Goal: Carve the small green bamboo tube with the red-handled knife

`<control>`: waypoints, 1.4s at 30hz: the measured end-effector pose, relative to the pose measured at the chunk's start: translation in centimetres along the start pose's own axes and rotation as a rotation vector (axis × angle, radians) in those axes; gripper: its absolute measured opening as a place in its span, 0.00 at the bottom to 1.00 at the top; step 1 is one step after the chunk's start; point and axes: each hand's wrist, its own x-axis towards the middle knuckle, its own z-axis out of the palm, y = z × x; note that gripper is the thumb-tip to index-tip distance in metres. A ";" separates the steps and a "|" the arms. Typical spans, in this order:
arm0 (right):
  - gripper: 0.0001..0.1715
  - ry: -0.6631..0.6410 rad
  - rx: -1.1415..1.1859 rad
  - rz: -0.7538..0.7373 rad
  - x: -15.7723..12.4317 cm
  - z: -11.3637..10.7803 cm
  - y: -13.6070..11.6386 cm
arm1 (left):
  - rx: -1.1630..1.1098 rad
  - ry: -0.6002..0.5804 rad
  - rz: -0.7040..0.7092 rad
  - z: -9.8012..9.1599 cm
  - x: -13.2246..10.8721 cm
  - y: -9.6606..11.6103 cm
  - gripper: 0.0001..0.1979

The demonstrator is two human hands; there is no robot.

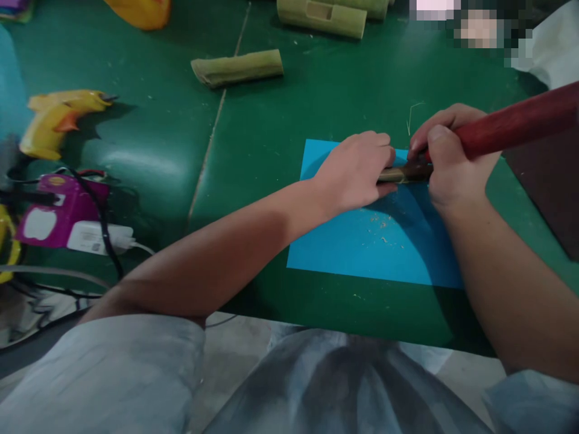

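My left hand (353,172) is closed around a short, thin bamboo piece (391,175), pressing it down over a sheet of blue paper (332,241). In my right hand (464,160) is a red-handled tool (520,123) with its thick handle slanting up to the right. Its dark end meets the bamboo between my two hands; my fingers partly hide it, and its exact shape is unclear. Small pale shavings (384,232) lie on the paper just below.
On the green table (253,150) lie a cut bamboo tube (239,68) and notched bamboo (321,18). Left are a yellow glue gun (63,117), a purple box (45,211), a white adapter (99,237) and cables. A dark board (547,181) lies right; a blurred person is at top right.
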 end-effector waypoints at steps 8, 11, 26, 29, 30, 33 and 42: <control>0.18 -0.042 -0.043 -0.029 -0.1 -0.5 0.6 | -0.016 -0.013 -0.014 -0.2 0.0 0.0 0.13; 0.20 -0.059 -0.084 0.011 -0.1 -0.6 0.3 | -0.024 -0.004 0.006 -0.1 0.0 -0.2 0.12; 0.33 -0.125 -0.207 0.250 -0.1 0.1 0.4 | 0.005 0.042 0.038 1.0 0.1 -0.4 0.19; 0.35 -0.127 -0.164 0.256 -0.1 0.1 0.8 | -0.010 0.047 0.038 1.0 0.2 -0.5 0.16; 0.35 -0.125 -0.147 0.245 -0.1 0.1 1.0 | -0.013 0.044 0.036 0.9 0.2 -0.4 0.16; 0.34 -0.152 -0.134 0.232 0.0 0.0 1.2 | -0.001 0.005 0.010 0.5 0.2 0.0 0.17; 0.36 -0.145 0.017 0.369 0.3 0.7 0.3 | -0.043 0.063 0.033 0.8 -0.2 -0.4 0.12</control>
